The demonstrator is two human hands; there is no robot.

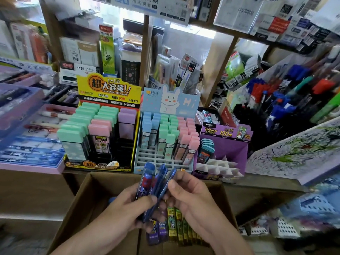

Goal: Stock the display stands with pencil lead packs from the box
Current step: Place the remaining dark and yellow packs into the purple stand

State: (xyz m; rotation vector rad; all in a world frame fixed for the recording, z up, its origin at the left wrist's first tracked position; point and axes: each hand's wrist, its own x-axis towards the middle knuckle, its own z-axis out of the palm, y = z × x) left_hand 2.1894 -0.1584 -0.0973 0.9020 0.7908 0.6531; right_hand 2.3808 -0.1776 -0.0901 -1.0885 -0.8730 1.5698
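My left hand (127, 207) grips a fanned bunch of blue pencil lead packs (150, 183) above the open cardboard box (88, 196). My right hand (191, 197) pinches the rightmost pack of that bunch between thumb and fingers. More packs, purple and yellow-green (174, 225), stand in a row inside the box under my hands. Three display stands sit on the counter behind: a yellow one (103, 89) with green, pink and purple packs, a blue rabbit one (165, 159) with empty front slots, and a purple one (230, 144) holding a few teal packs (206, 150) and empty white dividers.
A lilac tray of pens (31, 168) lies to the left of the stands. Racks of pens (276, 96) and a scribbled test pad (298, 151) crowd the right side. Shelves packed with stationery boxes (88, 52) rise behind the counter.
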